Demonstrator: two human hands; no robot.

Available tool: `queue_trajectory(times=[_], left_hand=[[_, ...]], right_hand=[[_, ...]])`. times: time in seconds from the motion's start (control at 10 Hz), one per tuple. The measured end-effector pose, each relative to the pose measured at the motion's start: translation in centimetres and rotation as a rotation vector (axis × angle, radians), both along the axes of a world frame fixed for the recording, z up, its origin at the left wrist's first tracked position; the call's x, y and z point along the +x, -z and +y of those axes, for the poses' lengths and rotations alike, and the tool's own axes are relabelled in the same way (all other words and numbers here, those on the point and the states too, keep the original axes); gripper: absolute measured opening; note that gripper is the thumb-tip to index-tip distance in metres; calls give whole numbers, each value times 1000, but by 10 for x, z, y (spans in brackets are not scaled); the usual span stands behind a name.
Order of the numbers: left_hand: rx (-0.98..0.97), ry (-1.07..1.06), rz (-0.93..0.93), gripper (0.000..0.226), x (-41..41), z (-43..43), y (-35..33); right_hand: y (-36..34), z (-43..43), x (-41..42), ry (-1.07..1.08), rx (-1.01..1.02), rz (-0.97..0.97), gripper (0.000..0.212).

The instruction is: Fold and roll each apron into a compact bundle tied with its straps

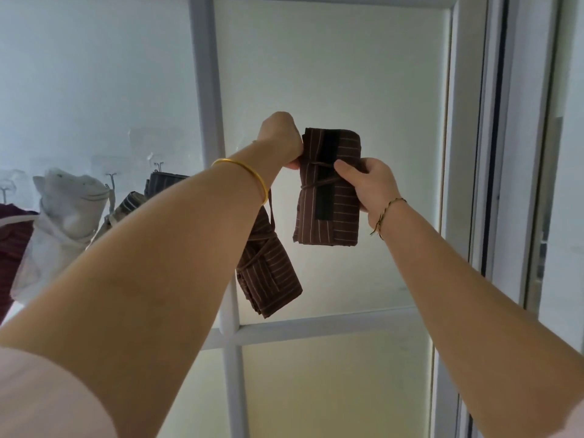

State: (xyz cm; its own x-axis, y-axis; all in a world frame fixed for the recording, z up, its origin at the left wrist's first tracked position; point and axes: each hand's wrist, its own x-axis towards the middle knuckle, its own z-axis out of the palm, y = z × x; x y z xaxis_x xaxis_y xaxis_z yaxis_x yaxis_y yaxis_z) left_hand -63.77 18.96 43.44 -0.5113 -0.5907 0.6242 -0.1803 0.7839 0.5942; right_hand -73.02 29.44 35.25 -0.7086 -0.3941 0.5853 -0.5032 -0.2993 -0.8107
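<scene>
I hold a brown striped apron bundle [328, 188] up in front of a frosted window. A thin brown strap is wrapped round its middle, and a black strip runs down its face. My right hand [366, 181] grips the bundle's right side, thumb on the strap. My left hand [281, 140] is curled at the bundle's upper left edge, gripping it or the strap. A second brown striped bundle [268, 273], also tied with a strap, hangs below my left wrist by a strap.
At the left, several aprons hang on small wall hooks: a white one [63, 213], a dark red one [12, 245] and striped ones [158, 181]. White window bars [208, 90] cross behind my hands. A door frame [493, 153] stands at the right.
</scene>
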Motion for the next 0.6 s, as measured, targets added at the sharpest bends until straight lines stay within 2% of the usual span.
queue_trajectory(times=[0.1,0.2,0.3,0.5,0.6], left_hand=[[-55,9,-24,29,0,-2,4],[-51,8,-49,26,1,-2,8],[-55,-3,-63,13,4,-4,14],[-82,-11,-98,13,16,1,30],[-104,-14,53,29,37,9,47]], right_hand=[[9,-2,-3,-7,24,-19,38],[17,-4,-4,-31,39,-41,39],[23,-7,-1,-28,55,-52,41],[27,-6,2,-68,84,-76,43],[27,2,10,-34,78,-84,49]])
